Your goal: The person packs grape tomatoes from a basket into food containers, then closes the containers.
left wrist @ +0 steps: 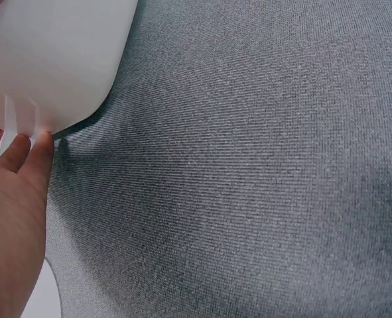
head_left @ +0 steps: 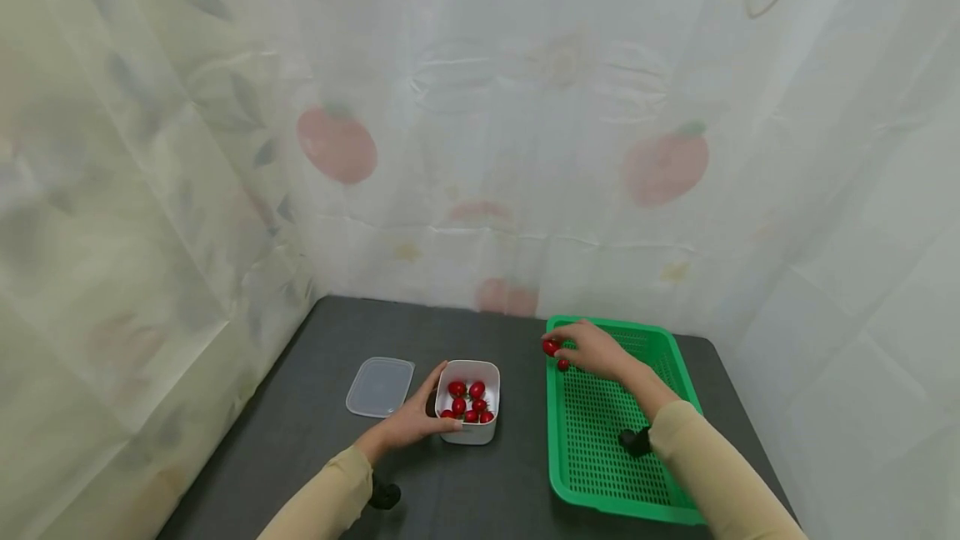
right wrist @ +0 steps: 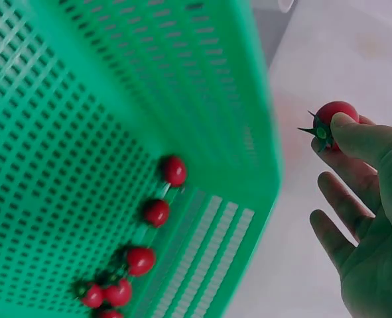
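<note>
A white square tub (head_left: 468, 436) with several cherry tomatoes (head_left: 459, 407) in it stands on the dark table. My left hand (head_left: 408, 421) grips its left side, thumb along the front and fingers toward the back corner. The left wrist view has fingertips (left wrist: 42, 147) against the tub's wall. Between thumb and forefinger, my right hand (right wrist: 375, 192) pinches a red cherry tomato (right wrist: 338, 116) with a green stem cap. This hand is above the far left corner of a green basket (head_left: 557, 448). Several more tomatoes (right wrist: 140, 261) lie along one inner edge of the basket.
A translucent lid (head_left: 381, 387) lies flat to the left of the tub. Curtains (head_left: 480, 148) with printed fruit hang behind the table (head_left: 517, 473) and on both sides. The basket's raised walls stand on the right part of the table.
</note>
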The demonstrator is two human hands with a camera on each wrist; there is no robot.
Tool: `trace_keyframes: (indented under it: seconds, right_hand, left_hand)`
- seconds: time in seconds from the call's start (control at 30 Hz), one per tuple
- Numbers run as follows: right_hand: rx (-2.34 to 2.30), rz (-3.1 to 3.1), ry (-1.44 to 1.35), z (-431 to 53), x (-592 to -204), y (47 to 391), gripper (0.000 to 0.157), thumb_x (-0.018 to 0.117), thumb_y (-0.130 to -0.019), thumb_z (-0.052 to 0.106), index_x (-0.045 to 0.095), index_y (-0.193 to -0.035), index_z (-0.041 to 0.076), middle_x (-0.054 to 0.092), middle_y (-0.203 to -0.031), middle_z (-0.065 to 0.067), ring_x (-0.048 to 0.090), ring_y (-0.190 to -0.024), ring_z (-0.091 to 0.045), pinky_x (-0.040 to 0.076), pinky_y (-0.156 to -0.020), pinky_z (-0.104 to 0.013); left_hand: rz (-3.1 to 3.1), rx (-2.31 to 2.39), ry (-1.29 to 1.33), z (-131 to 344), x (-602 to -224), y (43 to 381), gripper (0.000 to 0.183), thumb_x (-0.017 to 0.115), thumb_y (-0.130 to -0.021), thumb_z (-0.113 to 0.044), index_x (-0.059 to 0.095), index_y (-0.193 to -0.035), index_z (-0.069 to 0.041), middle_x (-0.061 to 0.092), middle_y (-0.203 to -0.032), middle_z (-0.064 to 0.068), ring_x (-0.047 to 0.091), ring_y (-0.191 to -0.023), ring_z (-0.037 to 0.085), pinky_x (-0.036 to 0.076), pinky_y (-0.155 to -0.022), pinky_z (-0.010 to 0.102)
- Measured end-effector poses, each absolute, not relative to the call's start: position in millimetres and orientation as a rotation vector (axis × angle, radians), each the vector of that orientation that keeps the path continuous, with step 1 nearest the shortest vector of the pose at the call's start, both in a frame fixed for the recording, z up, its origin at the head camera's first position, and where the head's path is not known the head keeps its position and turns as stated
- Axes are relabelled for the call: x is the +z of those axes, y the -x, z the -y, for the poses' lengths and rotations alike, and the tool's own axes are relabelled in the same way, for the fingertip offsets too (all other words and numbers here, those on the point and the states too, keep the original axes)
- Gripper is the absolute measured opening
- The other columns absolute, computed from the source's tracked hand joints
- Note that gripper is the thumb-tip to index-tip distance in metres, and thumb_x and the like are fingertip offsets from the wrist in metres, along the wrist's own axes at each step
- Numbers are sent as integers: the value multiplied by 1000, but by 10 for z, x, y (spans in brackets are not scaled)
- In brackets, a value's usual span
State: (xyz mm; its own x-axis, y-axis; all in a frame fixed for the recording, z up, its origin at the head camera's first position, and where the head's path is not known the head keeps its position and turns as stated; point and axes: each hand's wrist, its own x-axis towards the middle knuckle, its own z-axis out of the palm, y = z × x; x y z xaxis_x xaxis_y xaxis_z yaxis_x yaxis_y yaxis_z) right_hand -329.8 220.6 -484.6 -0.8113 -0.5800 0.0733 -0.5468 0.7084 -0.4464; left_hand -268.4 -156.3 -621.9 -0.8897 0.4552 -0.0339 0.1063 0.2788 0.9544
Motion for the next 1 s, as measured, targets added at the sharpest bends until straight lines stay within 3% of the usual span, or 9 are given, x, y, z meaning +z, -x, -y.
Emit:
trace_keyframes:
  seconds: [0.27, 0.4, 0.67, 1.0]
  right_hand:
    - [-709, -2794, 989, -1890, -4854, 3287, 34, 68, -101, 20, 69, -134, 23, 68, -119, 9, 52, -110, -19, 49, -85, -39]
    - [-719, -2765, 1033, -1735, -4856, 3277, 34, 69, -100, 18, 69, -134, 21, 69, -125, 6, 54, -115, -21, 49, -90, -42]
    - [-668, -2742, 1102, -1427, -4898, 3289, 32, 71, -98, 18, 72, -130, 19, 71, -121, 4, 54, -112, -21, 50, -89, -42]
    - [-519, -2740, 1161, -1121, -5005, 3311, 29, 74, -97, 19, 75, -125, 23, 72, -114, 9, 56, -111, -19, 50, -91, -38]
  left_hand:
    - [-2233, 1666, -531, 1559, -6233, 2679, 115, 83, -88, -30, -1, -166, -18, 14, -167, 16, 22, -149, 40, 31, -114, 58]
    - [-2217, 1675, -529, 1556, -6246, 2689, 113, 82, -89, -25, -1, -166, -19, 14, -167, 15, 22, -149, 39, 33, -114, 57]
    - [-2231, 1660, -500, 1553, -6251, 2698, 110, 82, -89, -25, 2, -166, -24, 15, -167, 15, 24, -149, 39, 33, -113, 57]
    - [-2165, 1687, -530, 1550, -6240, 2707, 111, 78, -93, -24, -6, -165, -18, 9, -168, 17, 29, -147, 40, 39, -111, 53]
